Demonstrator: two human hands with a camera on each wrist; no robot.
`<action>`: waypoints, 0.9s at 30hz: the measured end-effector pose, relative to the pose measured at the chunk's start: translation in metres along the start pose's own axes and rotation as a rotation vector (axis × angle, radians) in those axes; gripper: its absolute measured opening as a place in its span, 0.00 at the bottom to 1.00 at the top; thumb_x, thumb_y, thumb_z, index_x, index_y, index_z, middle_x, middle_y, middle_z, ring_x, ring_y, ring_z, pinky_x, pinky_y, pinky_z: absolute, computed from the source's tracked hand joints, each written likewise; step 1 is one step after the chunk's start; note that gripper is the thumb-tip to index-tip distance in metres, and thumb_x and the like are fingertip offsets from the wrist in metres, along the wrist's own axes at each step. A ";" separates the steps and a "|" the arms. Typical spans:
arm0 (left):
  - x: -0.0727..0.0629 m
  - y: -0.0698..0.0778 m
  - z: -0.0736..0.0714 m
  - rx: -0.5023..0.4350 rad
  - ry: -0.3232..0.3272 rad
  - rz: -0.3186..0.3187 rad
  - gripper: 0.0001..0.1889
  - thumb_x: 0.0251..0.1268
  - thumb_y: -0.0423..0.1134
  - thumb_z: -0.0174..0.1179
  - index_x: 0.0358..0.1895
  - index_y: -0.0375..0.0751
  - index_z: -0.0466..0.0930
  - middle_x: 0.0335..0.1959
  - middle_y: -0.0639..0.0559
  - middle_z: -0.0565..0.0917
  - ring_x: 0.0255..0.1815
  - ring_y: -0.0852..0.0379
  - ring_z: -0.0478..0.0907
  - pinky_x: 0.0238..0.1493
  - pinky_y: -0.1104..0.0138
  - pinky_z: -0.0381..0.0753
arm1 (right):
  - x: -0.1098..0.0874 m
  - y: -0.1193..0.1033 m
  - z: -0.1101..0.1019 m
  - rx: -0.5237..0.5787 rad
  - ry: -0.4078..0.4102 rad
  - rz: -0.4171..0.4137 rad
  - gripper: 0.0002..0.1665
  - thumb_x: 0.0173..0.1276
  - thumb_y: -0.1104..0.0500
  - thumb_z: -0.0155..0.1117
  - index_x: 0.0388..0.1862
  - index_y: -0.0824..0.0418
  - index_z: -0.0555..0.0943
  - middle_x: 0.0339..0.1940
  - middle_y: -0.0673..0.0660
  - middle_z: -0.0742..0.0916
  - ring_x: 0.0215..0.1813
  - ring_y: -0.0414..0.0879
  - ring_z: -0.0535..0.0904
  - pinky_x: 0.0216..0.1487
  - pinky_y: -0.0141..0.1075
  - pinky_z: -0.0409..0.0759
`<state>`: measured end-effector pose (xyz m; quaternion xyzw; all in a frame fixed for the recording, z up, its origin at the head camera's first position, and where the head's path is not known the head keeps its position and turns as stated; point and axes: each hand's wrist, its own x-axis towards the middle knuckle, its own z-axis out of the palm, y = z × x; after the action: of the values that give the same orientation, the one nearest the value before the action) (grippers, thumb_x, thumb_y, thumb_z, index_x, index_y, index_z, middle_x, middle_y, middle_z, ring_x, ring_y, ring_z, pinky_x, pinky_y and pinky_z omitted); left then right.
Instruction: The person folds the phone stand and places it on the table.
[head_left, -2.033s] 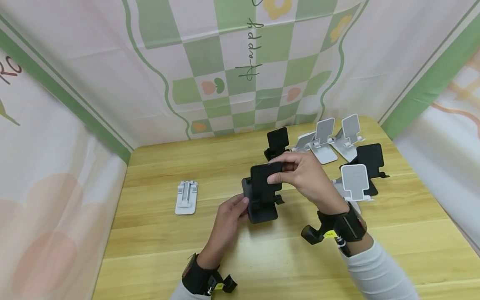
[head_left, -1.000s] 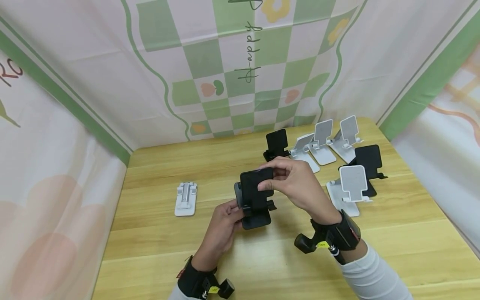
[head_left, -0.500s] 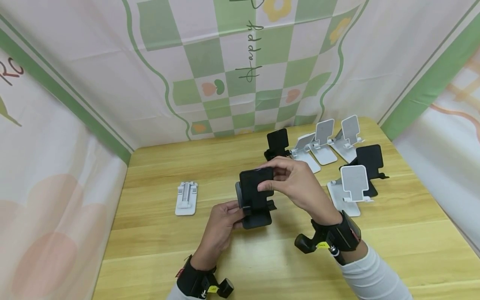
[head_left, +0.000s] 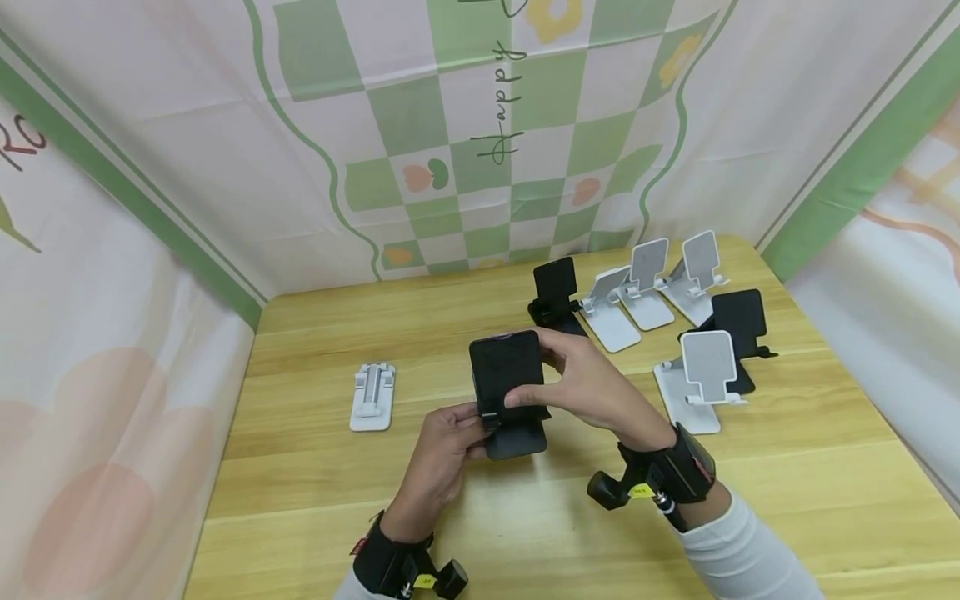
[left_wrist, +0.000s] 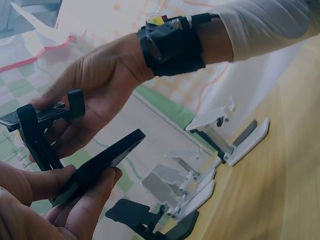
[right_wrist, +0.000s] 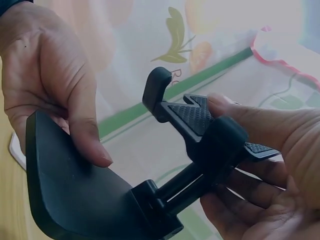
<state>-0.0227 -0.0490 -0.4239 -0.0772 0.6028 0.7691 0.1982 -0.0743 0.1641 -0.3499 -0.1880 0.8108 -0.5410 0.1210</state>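
Both hands hold a black folding phone stand over the table's middle. My left hand pinches the base at its edge, thumb on one face and fingers on the other. On the upper plate, my right hand has its thumb across the front and its fingers behind. The right wrist view shows the textured plate with two hook-like lips, and twin rods joining it to the base. In the head view the plate covers the rods and the base's far part.
A folded white phone stand lies at the left on the wooden table. Several unfolded stands, white and black, stand at the right and back right. Printed cloth hangs behind the table.
Stand and hands moved slightly left and nearer at first. Since half a second ago, the plate has shifted left and tilted back with my right hand, covering the base's far part. My left hand stays put.
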 end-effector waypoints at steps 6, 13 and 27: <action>-0.001 0.001 0.000 -0.019 -0.004 -0.008 0.18 0.71 0.26 0.58 0.61 0.23 0.79 0.52 0.34 0.87 0.41 0.60 0.89 0.41 0.71 0.90 | 0.001 0.000 0.001 -0.012 0.013 -0.019 0.30 0.55 0.53 0.83 0.56 0.53 0.84 0.54 0.50 0.88 0.55 0.45 0.82 0.68 0.48 0.80; -0.002 0.001 -0.001 -0.016 -0.004 -0.007 0.18 0.69 0.26 0.59 0.60 0.23 0.80 0.49 0.37 0.89 0.40 0.62 0.89 0.40 0.72 0.88 | 0.001 -0.001 0.001 -0.019 0.012 -0.056 0.30 0.54 0.53 0.84 0.57 0.52 0.84 0.55 0.49 0.88 0.61 0.47 0.82 0.73 0.52 0.76; -0.002 0.002 0.000 -0.015 -0.012 0.001 0.18 0.69 0.26 0.58 0.60 0.23 0.79 0.50 0.36 0.89 0.42 0.61 0.89 0.41 0.71 0.89 | 0.001 -0.001 0.002 -0.025 0.030 -0.058 0.28 0.53 0.51 0.84 0.54 0.51 0.85 0.54 0.49 0.89 0.61 0.47 0.83 0.72 0.52 0.77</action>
<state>-0.0212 -0.0499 -0.4216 -0.0737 0.5958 0.7740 0.2011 -0.0738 0.1616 -0.3500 -0.2045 0.8135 -0.5368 0.0907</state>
